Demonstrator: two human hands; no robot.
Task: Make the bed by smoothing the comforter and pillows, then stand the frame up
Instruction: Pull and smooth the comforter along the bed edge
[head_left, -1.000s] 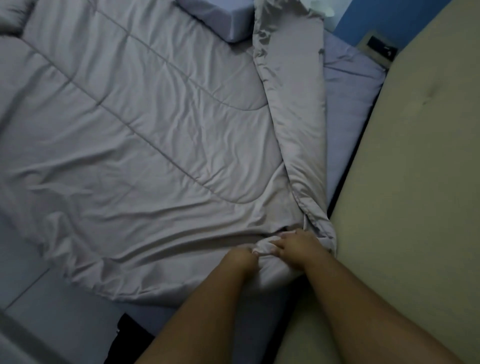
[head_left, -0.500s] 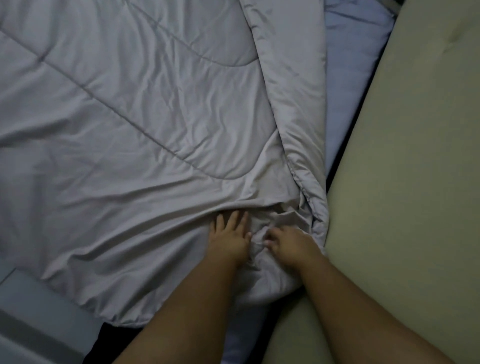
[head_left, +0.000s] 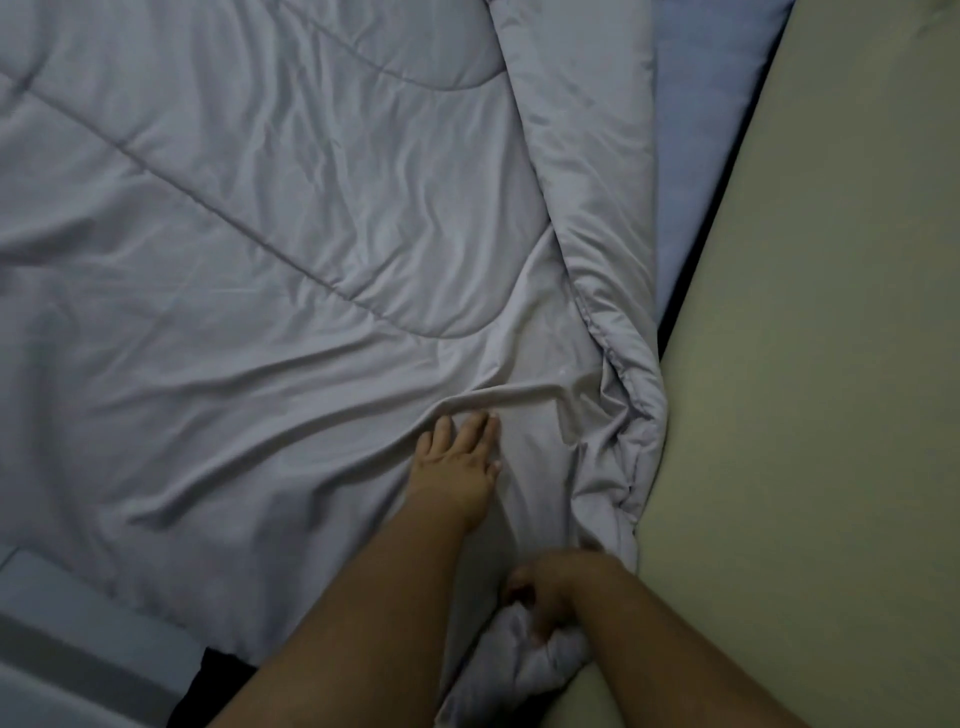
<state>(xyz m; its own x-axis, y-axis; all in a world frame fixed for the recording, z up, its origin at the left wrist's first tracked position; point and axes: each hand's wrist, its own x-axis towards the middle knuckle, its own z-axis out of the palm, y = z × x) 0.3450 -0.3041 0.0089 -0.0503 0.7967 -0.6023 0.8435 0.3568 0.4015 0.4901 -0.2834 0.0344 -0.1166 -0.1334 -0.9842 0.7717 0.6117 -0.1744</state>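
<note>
Grey quilted fabric fills most of the view — the comforter (head_left: 270, 249) is spread across the bed but is far from smooth, with long creases fanning out from its near corner. Along its right edge a strip is folded back on itself, and beyond that fold a band of blue bedsheet (head_left: 696, 171) is left uncovered, pressed against the beige upholstered panel (head_left: 810, 364) that borders the bed. The smoothing step is judged to be in its early part: the broad middle of the comforter lies roughly flat, yet the folded edge, the bunched corner and the ridge of cloth just beyond the fingertips remain to be worked out. No pillows can be seen from here, and nothing that can be told as the frame to be stood up is in view, so both of those parts are taken as not yet done. The left hand (head_left: 457, 462) is laid flat and unclenched on the comforter, fingers spread, just short of that ridge and well inside the folded edge. The right hand (head_left: 545, 597) is closed around the bunched near corner of the comforter — a wad of cloth bulges out below its fingers — close beside the beige panel and nearer the body than the left hand.
</note>
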